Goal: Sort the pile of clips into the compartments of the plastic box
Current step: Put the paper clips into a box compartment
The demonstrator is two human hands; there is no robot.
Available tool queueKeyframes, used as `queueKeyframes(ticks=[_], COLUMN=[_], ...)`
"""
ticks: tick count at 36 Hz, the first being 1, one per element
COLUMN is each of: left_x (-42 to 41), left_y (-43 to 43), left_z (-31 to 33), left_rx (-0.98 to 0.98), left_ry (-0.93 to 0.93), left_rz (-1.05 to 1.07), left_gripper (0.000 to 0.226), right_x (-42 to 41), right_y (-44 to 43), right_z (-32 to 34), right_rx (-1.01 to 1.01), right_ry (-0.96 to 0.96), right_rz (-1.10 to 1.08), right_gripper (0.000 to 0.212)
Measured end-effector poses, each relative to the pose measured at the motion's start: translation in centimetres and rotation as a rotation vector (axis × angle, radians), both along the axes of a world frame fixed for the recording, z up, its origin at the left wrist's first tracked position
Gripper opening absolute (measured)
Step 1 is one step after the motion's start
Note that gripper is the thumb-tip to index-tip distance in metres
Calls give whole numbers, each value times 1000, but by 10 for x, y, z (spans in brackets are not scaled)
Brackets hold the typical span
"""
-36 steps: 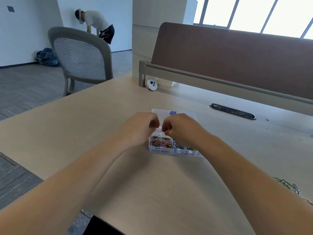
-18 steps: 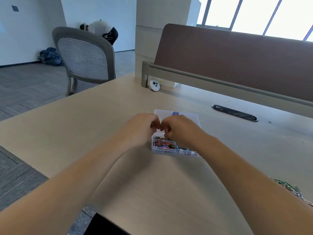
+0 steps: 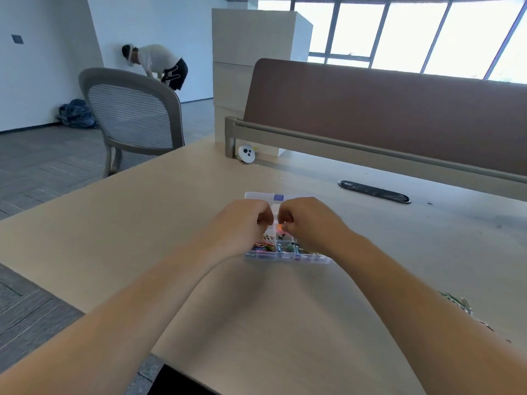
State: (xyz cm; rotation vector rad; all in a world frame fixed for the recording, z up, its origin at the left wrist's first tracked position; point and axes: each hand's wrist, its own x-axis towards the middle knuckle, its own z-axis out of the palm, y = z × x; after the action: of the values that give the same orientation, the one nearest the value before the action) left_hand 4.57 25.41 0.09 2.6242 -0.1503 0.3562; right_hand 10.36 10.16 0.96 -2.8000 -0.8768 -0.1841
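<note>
Both hands hover curled over the plastic box (image 3: 288, 256) at table centre, left hand (image 3: 242, 226) and right hand (image 3: 306, 220) fingertips nearly meeting; any clip pinched there is too small to tell. Loose clips (image 3: 456, 303) lie at four o'clock. Likely separating clips; next, a drop into a compartment.

A clear plastic compartment box (image 3: 288, 256) sits near the middle of the pale wooden bench (image 3: 176, 212), its open lid (image 3: 256, 195) lying behind it. Mixed paper clips (image 3: 266, 246) lie in its near compartments. Both hands hover over the box, left hand (image 3: 242, 223) beside right hand (image 3: 308, 220). A loose pile of clips (image 3: 456, 302) lies well apart to the right. A brown divider panel (image 3: 385, 115) stands along the bench's far edge, a mesh-backed chair (image 3: 128, 115) beyond the left corner.
</note>
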Motion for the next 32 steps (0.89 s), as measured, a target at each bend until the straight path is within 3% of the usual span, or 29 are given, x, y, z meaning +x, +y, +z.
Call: queueKeyframes(ticks=[21,25,29,32], left_x=[-35,-36,-40,-41], left_y=[-197,-230,-253,-262], left_z=[9,1,-8,-15], left_rx=[83,168,213,252], left_ry=[48,131,223,236], left_rz=[-347,-383,-390,-382], left_gripper=[19,30,53,57], right_x=[-96,-105,-114,-124], right_y=[-224,-256,-281,-295], right_z=[23,14,8,5], right_rx=[-10,-61,-63,-22], right_ry=[105,170,298,361], right_rz=[-337,-404,-448,-465], right_gripper=[16,26,52,66])
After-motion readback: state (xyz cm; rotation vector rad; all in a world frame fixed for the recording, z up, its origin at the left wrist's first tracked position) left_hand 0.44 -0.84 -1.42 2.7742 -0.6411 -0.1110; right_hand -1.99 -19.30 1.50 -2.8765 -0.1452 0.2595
